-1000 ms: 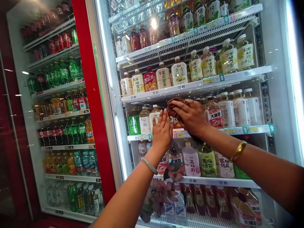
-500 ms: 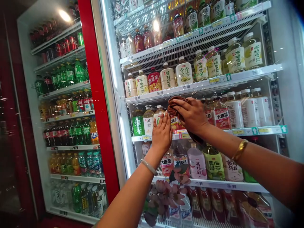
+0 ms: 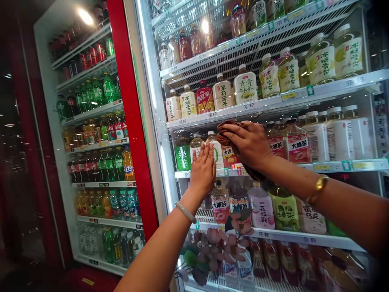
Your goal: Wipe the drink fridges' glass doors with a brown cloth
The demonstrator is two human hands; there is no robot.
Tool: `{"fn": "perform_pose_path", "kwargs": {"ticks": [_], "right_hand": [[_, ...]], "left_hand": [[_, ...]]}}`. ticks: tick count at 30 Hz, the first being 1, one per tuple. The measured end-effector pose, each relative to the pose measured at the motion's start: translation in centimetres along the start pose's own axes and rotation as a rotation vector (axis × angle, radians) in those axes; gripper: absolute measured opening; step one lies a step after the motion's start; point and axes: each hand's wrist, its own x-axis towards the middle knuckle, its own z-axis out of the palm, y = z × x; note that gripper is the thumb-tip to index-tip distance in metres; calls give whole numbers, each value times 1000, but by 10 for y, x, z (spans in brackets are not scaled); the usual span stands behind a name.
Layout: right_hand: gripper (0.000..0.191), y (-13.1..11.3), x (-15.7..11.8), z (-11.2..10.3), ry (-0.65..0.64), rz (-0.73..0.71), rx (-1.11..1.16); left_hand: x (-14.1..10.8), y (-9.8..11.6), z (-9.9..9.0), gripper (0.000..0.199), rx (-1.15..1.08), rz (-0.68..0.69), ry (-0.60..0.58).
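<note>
My right hand grips a bunched brown cloth and presses it to the glass door of a drinks fridge. Part of the cloth hangs dark below my palm. To the left of it, my left hand lies on the glass with its fingers stretched out and holds nothing. Behind the glass, at hand height, stand a green-labelled bottle and a red-labelled bottle. My hands and the cloth hide some bottles on that shelf.
A red door frame parts this fridge from a second one on the left, stocked with green bottles and cans. Flower shapes show low on the glass. A lit strip runs down the fridge's left side.
The view has shifted, so the fridges sit further right in the picture. My left hand has moved slightly left and down against the bottles behind. The cloth stays in my right hand.
</note>
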Motion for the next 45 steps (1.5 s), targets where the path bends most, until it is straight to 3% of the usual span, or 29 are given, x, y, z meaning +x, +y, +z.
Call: {"fn": "perform_pose_path", "kwargs": {"ticks": [4,8,10,12,15,17,19,23,25,27,30,32,34,37,39,41,43,45], "right_hand": [[31,-31,-8,2,-40,-180,33],[31,-23,-23,-9,-127,-403,45],[35,-13,-17,-9,-123,-363,24],[34,-11,-3,-2,-68,-211,8],[31,-27,15,14,-2,-33,14],[29,-44,16,19,-16,-84,45],[28,-55,8,18,-61,-226,82],[25,-43,-4,11,-89,-428,128],[27,-32,4,13,-77,-388,109],[31,-31,17,21,-60,-261,73],[33,-52,35,34,-34,-87,51],[33,-69,36,38,-42,-132,62],[31,-78,30,37,-62,-277,83],[27,-67,25,33,-67,-412,105],[27,-55,30,34,-56,-358,94],[30,-53,39,39,-62,-215,77],[32,-64,47,45,-83,-100,83],[32,-82,48,49,-104,-138,115]], "left_hand": [[-2,-11,0,69,-28,-13,0],[-7,-28,-4,67,-25,18,-6],[-7,-33,-5,66,-29,29,-1],[-5,-34,-5,65,-45,11,16],[-3,-36,-3,64,-78,-80,45],[-4,-39,-4,65,-95,-112,47],[-7,-44,-6,66,-99,-99,33],[-13,-55,-15,65,-74,-63,-8],[-14,-59,-18,63,-60,-66,-20],[-13,-62,-18,62,-57,-74,-15],[-13,-66,-15,62,-77,-119,30],[-15,-69,-12,63,-95,-158,62],[-19,-73,-12,63,-102,-162,65],[-25,-81,-17,63,-88,-127,29],[-26,-87,-21,64,-81,-125,6],[-24,-91,-23,64,-88,-136,-1],[-23,-93,-23,63,-101,-140,4],[-24,-94,-22,63,-122,-152,25]]}}
